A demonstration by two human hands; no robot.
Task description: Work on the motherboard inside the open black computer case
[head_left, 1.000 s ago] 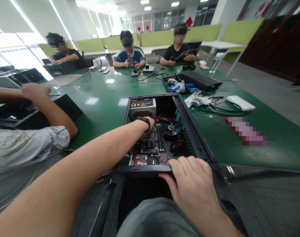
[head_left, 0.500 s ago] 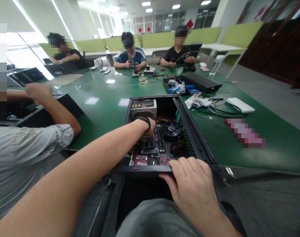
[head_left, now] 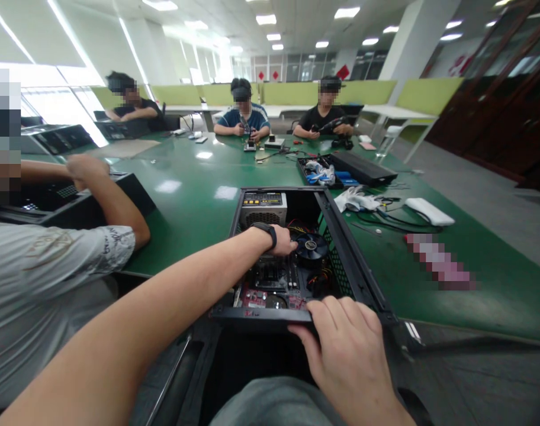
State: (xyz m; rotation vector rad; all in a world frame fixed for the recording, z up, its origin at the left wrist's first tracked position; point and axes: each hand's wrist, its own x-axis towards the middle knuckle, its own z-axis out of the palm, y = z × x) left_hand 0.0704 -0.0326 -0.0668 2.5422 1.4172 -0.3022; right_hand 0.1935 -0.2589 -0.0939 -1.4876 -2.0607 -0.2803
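Note:
A black computer case (head_left: 336, 236) lies open-side up, its near end jutting over the table edge toward my lap. My right hand (head_left: 347, 343) grips the near rim, fingers over the top and thumb below. Inside the case, my left hand (head_left: 282, 239), with a black wristband, reaches over the motherboard (head_left: 270, 275). One finger stretches toward the left edge of the round black cooling fan (head_left: 312, 245); whether it touches is unclear, and the other fingers are mostly hidden. A silver power supply (head_left: 263, 212) sits at the far left corner. A red circuit board (head_left: 256, 297) lies along the near side.
On the green table (head_left: 187, 207), right of the case, are white gloves (head_left: 356, 199), black cables and a white pouch (head_left: 430, 211). An open toolbox (head_left: 301, 171) stands beyond. At left, a co-worker's arm (head_left: 119, 201) reaches over another case (head_left: 134, 195). Several people sit opposite.
My left hand has shifted right, from over the board's left part toward the fan. The view has tilted up slightly. My right hand keeps its hold on the rim.

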